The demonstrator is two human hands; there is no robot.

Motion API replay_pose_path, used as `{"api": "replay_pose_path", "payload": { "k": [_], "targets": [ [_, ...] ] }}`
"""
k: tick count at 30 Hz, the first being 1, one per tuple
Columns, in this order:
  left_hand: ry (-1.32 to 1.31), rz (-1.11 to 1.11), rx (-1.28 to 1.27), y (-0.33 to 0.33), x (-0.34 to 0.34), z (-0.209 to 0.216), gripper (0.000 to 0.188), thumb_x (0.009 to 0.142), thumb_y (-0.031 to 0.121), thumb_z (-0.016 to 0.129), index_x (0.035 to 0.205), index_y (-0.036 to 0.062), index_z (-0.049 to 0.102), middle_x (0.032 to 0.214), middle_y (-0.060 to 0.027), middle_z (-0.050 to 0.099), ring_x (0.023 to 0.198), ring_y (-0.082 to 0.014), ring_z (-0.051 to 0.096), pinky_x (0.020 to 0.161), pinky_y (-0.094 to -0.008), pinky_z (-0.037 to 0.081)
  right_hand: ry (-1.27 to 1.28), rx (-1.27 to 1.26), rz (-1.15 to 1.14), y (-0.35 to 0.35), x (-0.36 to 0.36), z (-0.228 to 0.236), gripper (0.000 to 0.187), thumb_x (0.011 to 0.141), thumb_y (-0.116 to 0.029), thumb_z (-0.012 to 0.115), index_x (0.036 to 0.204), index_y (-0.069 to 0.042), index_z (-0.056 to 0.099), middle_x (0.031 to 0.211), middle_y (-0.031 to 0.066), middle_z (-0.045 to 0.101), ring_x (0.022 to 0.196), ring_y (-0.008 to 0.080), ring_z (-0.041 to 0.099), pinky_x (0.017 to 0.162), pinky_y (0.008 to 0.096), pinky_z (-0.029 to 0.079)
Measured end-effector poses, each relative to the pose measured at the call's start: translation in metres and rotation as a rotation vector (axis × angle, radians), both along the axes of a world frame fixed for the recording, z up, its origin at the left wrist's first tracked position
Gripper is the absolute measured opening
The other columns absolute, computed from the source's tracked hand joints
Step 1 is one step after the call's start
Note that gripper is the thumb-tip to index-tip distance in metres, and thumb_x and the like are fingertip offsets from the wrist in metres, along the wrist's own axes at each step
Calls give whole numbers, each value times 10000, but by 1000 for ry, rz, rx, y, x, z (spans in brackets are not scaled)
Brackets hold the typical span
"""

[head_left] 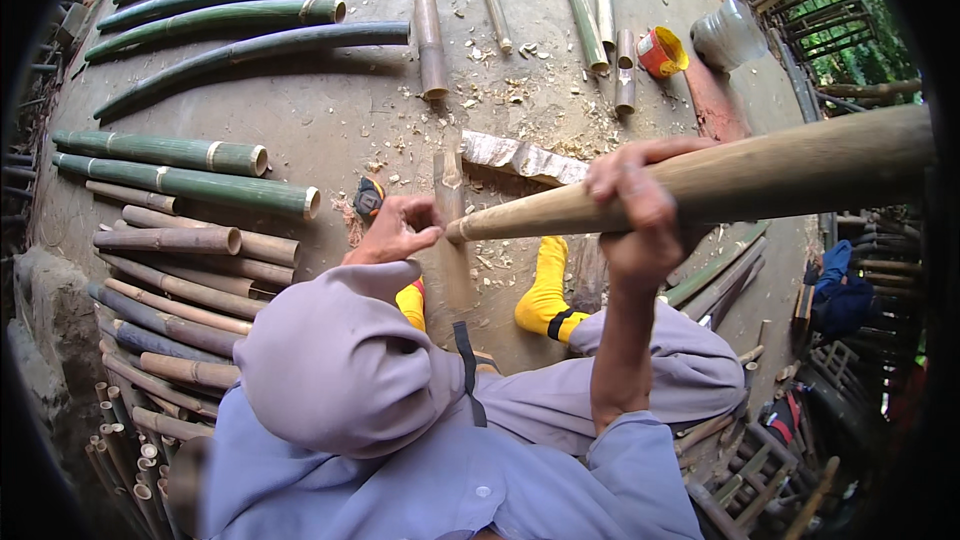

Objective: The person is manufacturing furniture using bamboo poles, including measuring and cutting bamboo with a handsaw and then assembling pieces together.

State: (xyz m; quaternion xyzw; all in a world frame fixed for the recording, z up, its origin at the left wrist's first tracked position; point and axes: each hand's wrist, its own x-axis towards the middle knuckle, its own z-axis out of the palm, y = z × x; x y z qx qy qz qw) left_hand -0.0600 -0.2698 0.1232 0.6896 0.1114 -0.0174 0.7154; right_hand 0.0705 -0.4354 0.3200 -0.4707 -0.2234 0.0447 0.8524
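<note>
My right hand (pixel 645 205) is wrapped round a tan bamboo pole (pixel 800 170) that slants across in front of me. Its thick-looking end rises at the right, and its narrow-looking end points left. Just beyond that left end, my left hand (pixel 400 228) has thumb and forefinger curled together; whatever they hold, if anything, cannot be made out. Below the pole's left end lies a brownish, partly blurred bamboo piece (pixel 449 185). A pale rough block of wood (pixel 520 157) rests behind the pole. A small dark and orange object (pixel 369 197) sits beside my left hand.
Green bamboo poles (pixel 190 190) and brown ones (pixel 185 285) line the left side. A short bamboo length (pixel 430 50), a red and yellow tub (pixel 662 52) and a clear plastic container (pixel 728 35) stand farther off. Shavings litter the floor. My yellow-covered foot (pixel 546 290) is below the pole.
</note>
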Motion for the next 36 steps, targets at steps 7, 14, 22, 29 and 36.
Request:
{"api": "replay_pose_path", "payload": {
  "k": [7,14,22,29,36],
  "targets": [
    [197,-352,-439,-22,17,4,529,760,226,700,1219,32,522,1029,-97,608,912,-150,577,813,-287,468,12,115,-176,-31,70,23,122,757,-118,586,818,-76,489,664,30,496,636,159,511,723,370,464],
    [-235,69,-1243,-22,54,17,772,771,292,706,1423,160,316,1371,-92,444,1244,-254,441,1033,-477,348,473,318,-264,-35,66,-58,116,744,-137,593,780,-73,503,715,29,524,731,175,543,827,354,469],
    [-721,834,-1173,88,76,70,171,752,203,594,760,33,571,754,-115,601,781,-246,592,885,-457,459,193,-1006,18,-36,31,-34,253,819,-240,695,932,-27,620,849,118,652,790,231,625,762,372,511],
    [-768,573,-770,136,75,242,223,768,129,639,926,7,540,845,-136,568,847,-264,555,930,-456,414,-971,-1154,-204,39,91,-45,490,668,-140,768,1091,-116,523,793,127,637,752,312,642,745,445,504],
    [-970,768,224,110,165,151,476,820,311,624,1129,-30,500,1056,-151,578,989,-216,555,847,-395,451,-609,-708,-105,57,113,-30,241,687,-67,724,862,-31,564,661,46,618,581,112,595,542,290,497]
  ]
}}
